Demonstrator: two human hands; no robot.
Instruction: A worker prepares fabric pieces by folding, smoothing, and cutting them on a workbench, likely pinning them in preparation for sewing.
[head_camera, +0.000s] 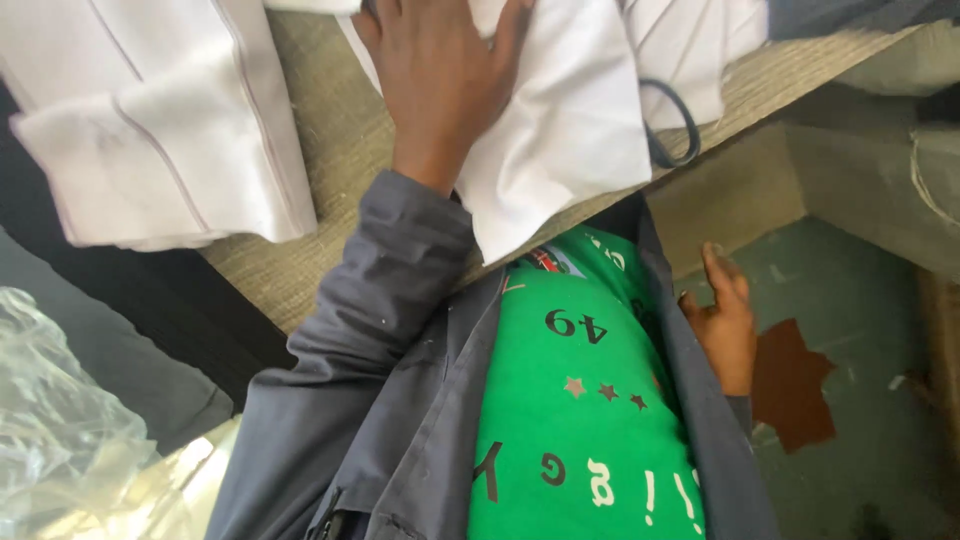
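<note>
My left hand (440, 75) lies flat, fingers spread, on a white cloth (570, 140) on a grey-tan woven table top (335, 160). The cloth hangs a little over the table's near edge. My grey sleeve runs from the hand down to my body. My right hand (722, 320) hangs beside my hip below the table edge, fingers loosely bent, holding nothing. I wear a green shirt under an open grey jacket.
A folded white garment with thin stripes (150, 120) lies at the table's left, partly over the edge. A black looped cord (672, 125) sits by more white fabric at the right. Crumpled clear plastic (60, 420) is lower left. The green floor has a brown patch (792, 385).
</note>
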